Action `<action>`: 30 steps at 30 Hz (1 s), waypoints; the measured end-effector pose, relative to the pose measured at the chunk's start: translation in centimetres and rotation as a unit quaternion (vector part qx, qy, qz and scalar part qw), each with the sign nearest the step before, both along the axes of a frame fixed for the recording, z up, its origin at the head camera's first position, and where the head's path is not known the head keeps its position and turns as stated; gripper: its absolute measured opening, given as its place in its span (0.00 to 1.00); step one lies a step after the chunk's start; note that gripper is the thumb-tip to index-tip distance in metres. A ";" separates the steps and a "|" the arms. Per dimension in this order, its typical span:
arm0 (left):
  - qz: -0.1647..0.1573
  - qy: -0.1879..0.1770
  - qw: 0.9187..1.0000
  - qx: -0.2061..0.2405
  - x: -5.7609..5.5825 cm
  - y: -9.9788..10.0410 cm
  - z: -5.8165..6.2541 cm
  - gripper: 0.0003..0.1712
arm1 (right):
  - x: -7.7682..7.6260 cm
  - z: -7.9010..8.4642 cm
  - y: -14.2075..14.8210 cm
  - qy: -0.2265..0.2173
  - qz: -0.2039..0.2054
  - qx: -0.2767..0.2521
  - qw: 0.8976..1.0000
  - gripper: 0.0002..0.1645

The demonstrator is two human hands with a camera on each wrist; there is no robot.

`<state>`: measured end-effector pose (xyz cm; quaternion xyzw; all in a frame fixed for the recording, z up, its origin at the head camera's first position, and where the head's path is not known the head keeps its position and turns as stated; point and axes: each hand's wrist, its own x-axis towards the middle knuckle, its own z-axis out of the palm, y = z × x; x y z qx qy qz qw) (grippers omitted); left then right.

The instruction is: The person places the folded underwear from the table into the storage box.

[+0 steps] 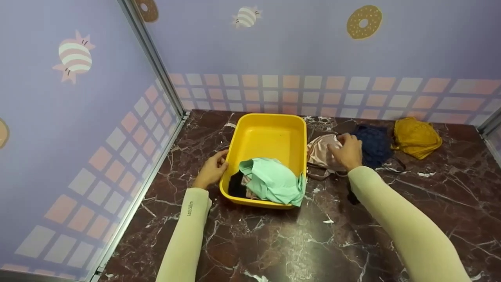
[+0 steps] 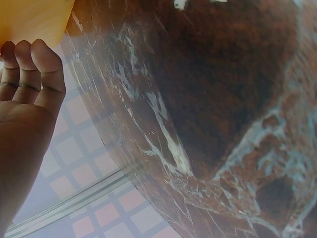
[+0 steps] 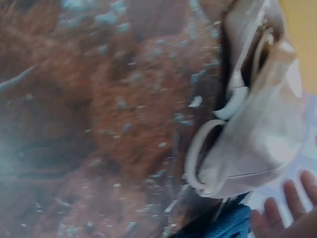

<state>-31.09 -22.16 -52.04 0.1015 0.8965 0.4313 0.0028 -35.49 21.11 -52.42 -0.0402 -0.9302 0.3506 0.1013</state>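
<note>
A yellow plastic tub [image 1: 270, 118] stands on the dark marbled table. In its near end lie a mint-green cloth garment [image 1: 274, 182], which hangs over the right rim, and a black garment [image 1: 236, 185]. My left hand [image 1: 211, 169] rests at the tub's left side, its bent fingertips [image 2: 47, 55] against the outer wall. To the right of the tub lies a pale pink satin bra [image 1: 323, 150] with thin straps. Over it is my right hand [image 1: 348, 150], fingers spread and loosely bent. In the right wrist view these fingers appear beside the bra's cup, not closed on it.
Right of the pink bra lie a navy blue lace bra [image 1: 373, 145] and a mustard-yellow bra [image 1: 417, 137]. A small dark thing [image 1: 353, 197] shows partly beneath my right forearm. Patterned wall panels [image 1: 274, 47] enclose the table at the back and left.
</note>
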 end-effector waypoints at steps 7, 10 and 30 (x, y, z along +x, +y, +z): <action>0.005 -0.002 1.000 -0.004 -0.2 0.4 0.1 0.25 | 0.3 -2.1 -0.1 -0.014 0.079 -0.021 0.997 0.45; 0.006 -0.003 1.000 -0.002 -0.3 0.5 0.1 0.26 | 0.4 -2.5 -0.4 -0.001 0.069 -0.016 0.997 0.45; 0.009 -0.008 1.000 0.006 -0.1 0.1 0.1 0.26 | 0.2 -1.0 0.1 0.094 -0.005 -0.062 0.994 0.35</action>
